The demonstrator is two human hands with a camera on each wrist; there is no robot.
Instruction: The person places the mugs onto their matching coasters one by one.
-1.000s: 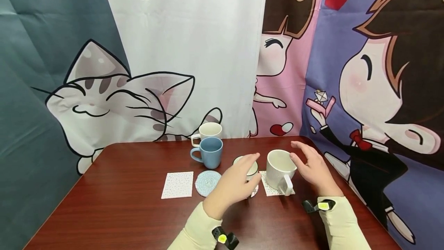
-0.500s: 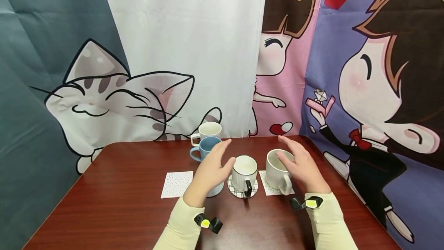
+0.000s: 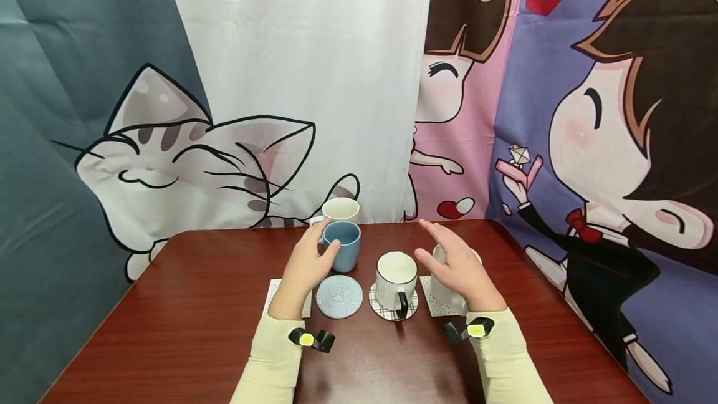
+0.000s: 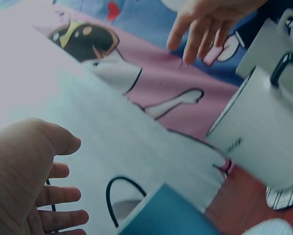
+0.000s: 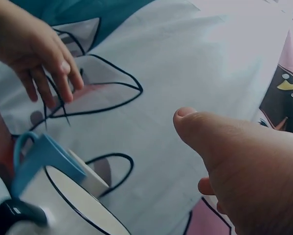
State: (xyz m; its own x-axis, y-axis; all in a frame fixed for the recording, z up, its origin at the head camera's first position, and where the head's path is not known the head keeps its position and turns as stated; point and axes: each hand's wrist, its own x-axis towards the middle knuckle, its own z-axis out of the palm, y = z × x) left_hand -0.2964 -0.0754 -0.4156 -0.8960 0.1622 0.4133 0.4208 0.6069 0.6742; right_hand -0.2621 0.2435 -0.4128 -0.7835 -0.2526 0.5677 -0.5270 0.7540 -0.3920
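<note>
A printed backdrop [image 3: 359, 80] hangs behind a red-brown table [image 3: 168, 310]. The left hand [image 3: 304, 267] and right hand [image 3: 459, 272] have thumb and fingers spread wide: the left near the blue mug [image 3: 348, 251], the right partly hiding the white mug [image 3: 447, 295]. Between them, the black-rimmed mug [image 3: 392, 276] stands on a plaid coaster [image 3: 384, 313]; a round blue coaster [image 3: 339, 297] lies bare.

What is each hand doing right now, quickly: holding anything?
Left hand: open, holding nothing, near the blue mug.
Right hand: open, holding nothing.
</note>
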